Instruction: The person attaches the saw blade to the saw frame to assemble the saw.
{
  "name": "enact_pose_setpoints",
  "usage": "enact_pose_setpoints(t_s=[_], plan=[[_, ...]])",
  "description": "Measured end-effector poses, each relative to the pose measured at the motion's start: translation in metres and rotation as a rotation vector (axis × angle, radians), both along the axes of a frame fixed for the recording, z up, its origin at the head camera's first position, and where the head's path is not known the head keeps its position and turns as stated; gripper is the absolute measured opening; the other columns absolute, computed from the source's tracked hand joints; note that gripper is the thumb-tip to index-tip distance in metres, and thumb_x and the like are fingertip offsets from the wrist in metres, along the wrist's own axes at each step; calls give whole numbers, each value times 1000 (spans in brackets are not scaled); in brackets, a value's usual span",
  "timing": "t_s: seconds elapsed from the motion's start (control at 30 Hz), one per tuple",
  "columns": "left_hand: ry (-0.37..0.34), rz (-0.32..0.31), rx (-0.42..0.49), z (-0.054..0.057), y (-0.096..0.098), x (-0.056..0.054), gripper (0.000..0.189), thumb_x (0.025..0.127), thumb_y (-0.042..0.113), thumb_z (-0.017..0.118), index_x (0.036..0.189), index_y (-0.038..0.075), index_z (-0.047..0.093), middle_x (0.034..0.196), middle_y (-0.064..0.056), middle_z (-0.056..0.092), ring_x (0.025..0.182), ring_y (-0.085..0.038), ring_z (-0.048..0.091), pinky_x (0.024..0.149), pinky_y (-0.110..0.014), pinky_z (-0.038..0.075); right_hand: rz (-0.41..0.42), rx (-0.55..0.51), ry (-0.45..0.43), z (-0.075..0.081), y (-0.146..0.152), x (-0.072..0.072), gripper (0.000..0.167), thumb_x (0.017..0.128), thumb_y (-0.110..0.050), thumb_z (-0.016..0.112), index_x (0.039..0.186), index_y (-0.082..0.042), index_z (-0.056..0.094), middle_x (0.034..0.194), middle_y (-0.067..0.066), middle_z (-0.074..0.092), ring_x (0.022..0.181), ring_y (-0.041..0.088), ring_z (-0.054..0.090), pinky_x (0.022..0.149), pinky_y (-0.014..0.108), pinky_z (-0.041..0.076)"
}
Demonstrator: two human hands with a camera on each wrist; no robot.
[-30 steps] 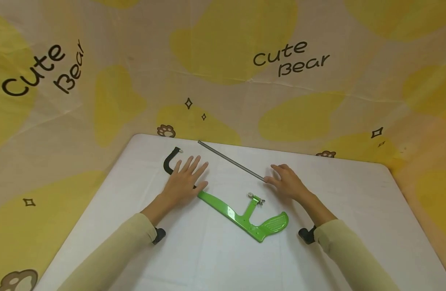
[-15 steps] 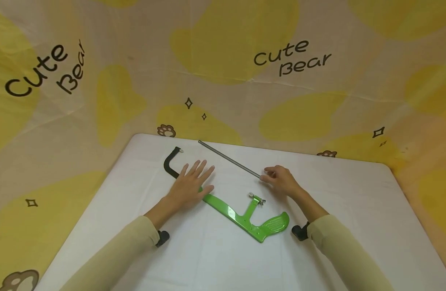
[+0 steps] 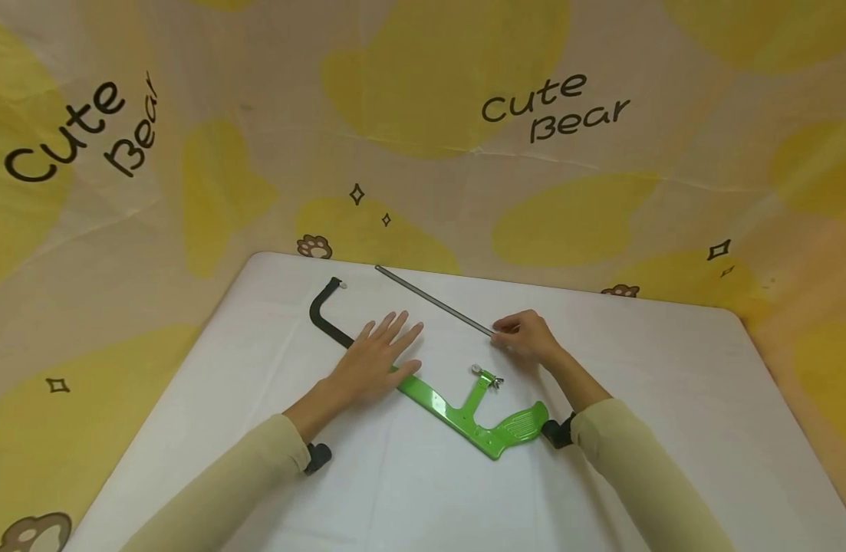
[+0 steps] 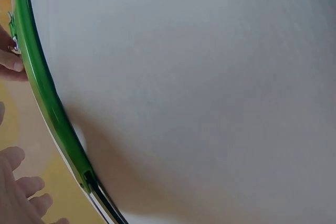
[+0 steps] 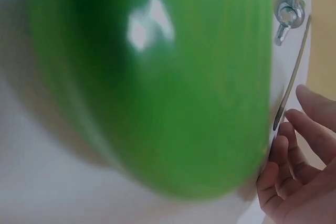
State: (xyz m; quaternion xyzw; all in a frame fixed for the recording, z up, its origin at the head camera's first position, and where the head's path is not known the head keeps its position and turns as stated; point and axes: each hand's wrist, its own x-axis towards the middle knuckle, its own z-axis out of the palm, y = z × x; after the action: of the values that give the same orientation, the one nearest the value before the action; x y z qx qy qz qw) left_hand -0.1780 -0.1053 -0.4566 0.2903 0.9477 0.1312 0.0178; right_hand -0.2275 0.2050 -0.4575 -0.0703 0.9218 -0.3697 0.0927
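Note:
A green hacksaw frame (image 3: 432,402) with a black front arm (image 3: 324,320) lies diagonally on the white table. A grey hacksaw blade (image 3: 436,302) lies apart from it, farther back. My left hand (image 3: 370,366) is spread over the middle of the frame, hiding part of it. The left wrist view shows a gap between its fingers (image 4: 31,184) and the frame. At the blade's near end is my right hand (image 3: 525,336), fingers bent. The right wrist view has the blade tip beside the fingertips, with thumb and forefinger apart. A wing nut (image 5: 290,13) sits on the frame's post.
The green handle (image 3: 519,425) of the frame lies close to the right wrist camera (image 3: 557,432). A yellow patterned cloth (image 3: 423,153) rises behind the table's (image 3: 636,399) back edge.
My left hand has slid right and toward me along the frame, uncovering more of the black arm. My right hand has shifted left over the blade's end, its fingers bending more. Frame and blade stay put.

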Motion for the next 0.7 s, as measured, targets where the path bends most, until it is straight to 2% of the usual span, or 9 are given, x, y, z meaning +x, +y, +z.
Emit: enact_pose_setpoints(t_s=[0.23,0.53,0.7], plan=[[-65,-22,36,1,8,6,64,103,49,42,158,18,27,164,-12,18,151,-32,14,118,-56,15,-37,53,20,0,-8,2,26,87,-7,74,110,6,72,102,18,71,97,31,64,85,43,51],[-170,-40,88,1,20,13,64,103,51,41,158,21,27,164,-11,20,150,-31,17,119,-50,18,-72,144,62,-2,-11,4,20,87,-7,74,105,2,75,97,14,72,92,28,65,80,44,51],[-230,-30,134,1,25,18,65,102,53,42,158,22,29,163,-9,21,150,-31,19,116,-53,23,-72,162,71,-1,-14,5,15,87,-8,75,100,0,76,94,12,71,90,27,64,77,43,51]])
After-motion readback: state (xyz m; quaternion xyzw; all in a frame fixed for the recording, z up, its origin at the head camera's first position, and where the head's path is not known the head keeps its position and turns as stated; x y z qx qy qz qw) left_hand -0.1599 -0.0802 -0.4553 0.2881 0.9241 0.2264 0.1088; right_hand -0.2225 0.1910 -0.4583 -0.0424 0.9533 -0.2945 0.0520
